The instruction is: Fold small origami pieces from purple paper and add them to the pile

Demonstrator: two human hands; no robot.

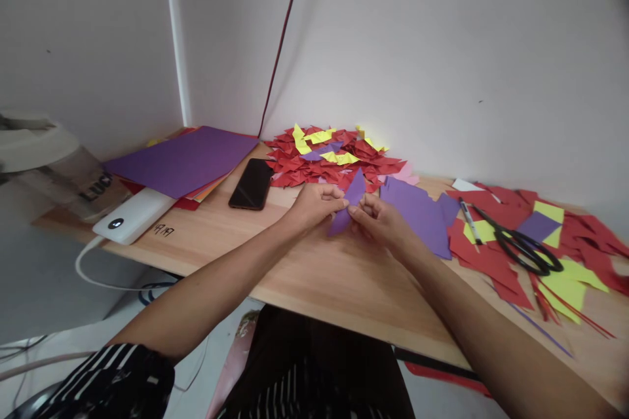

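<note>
Both hands pinch a folded piece of purple paper [356,188] just above the wooden table. My left hand [318,203] grips its left side between thumb and fingers. On the other side, my right hand [376,217] has thumb and fingers closed on the paper near its middle. The paper is long with pointed ends, one tip up and one down. Behind it lies a heap of folded red paper pieces [307,173], with several yellow ones and some purple on top. Close to my right hand rests a purple paper sheet [415,213] with uneven edges.
Scissors [525,249] and a pen [470,221] lie on red and yellow scraps [496,268] at right. To the left are a black phone [251,184], a white power bank [132,215] with a cable, stacked coloured sheets [187,157] and a clear container [63,177]. A wall stands behind.
</note>
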